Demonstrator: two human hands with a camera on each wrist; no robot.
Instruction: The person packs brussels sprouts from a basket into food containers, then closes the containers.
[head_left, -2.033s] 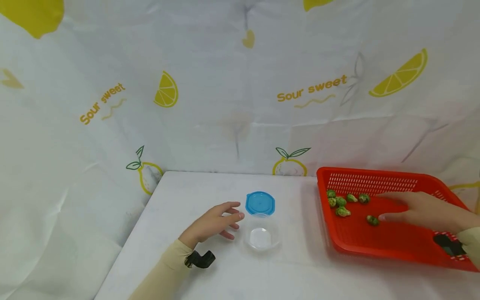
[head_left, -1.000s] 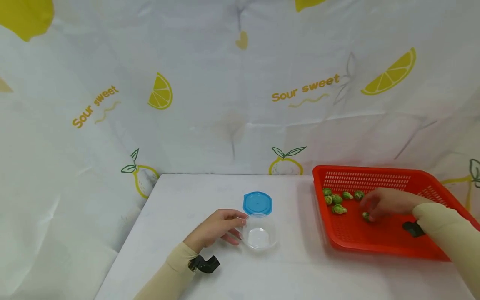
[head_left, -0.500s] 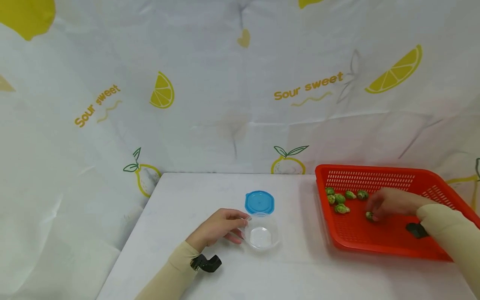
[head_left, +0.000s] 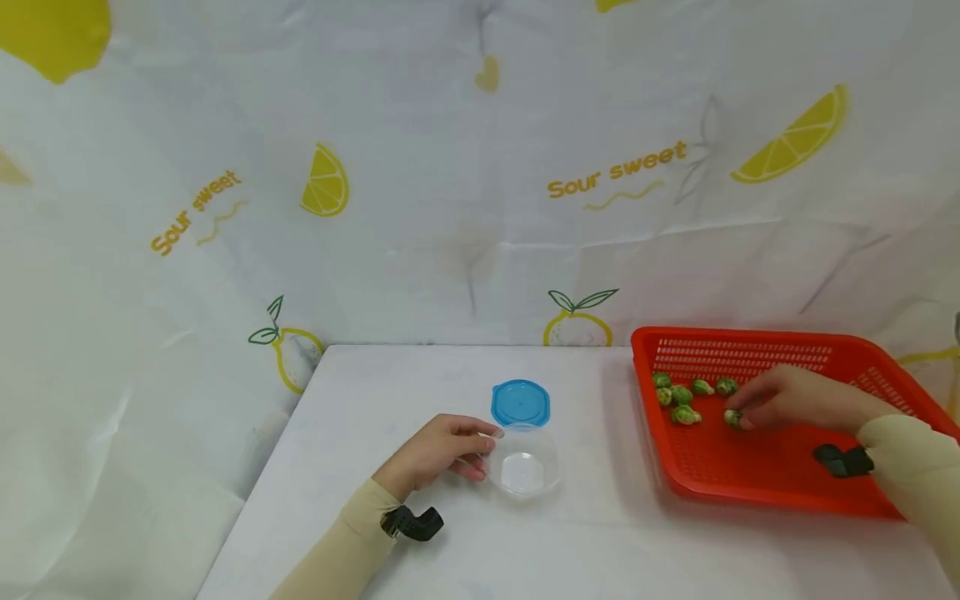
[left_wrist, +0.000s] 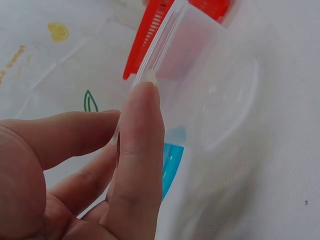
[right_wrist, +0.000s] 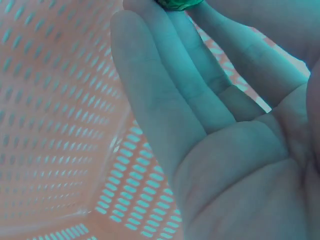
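Note:
My left hand (head_left: 442,452) pinches the rim of a clear plastic bowl (head_left: 522,464), which stands on the white table. In the left wrist view the thumb and fingers (left_wrist: 142,150) grip that rim from both sides. Inside a red plastic basket (head_left: 780,467) on the right, my right hand (head_left: 806,400) pinches a Brussels sprout (head_left: 732,418) between thumb and fingertips. Only the sprout's lower edge (right_wrist: 179,4) shows at the top of the right wrist view. Several more Brussels sprouts (head_left: 681,396) lie in the basket's left back corner.
A blue lid (head_left: 521,402) lies on the table (head_left: 405,383) just behind the bowl. The basket's perforated walls rise around the right hand. A white curtain with lemon prints (head_left: 420,167) hangs behind the table.
The left hand reached the bowl and took hold of its rim. The right hand came down to a single Brussels sprout, pinched it, and has shifted slightly up in view with it.

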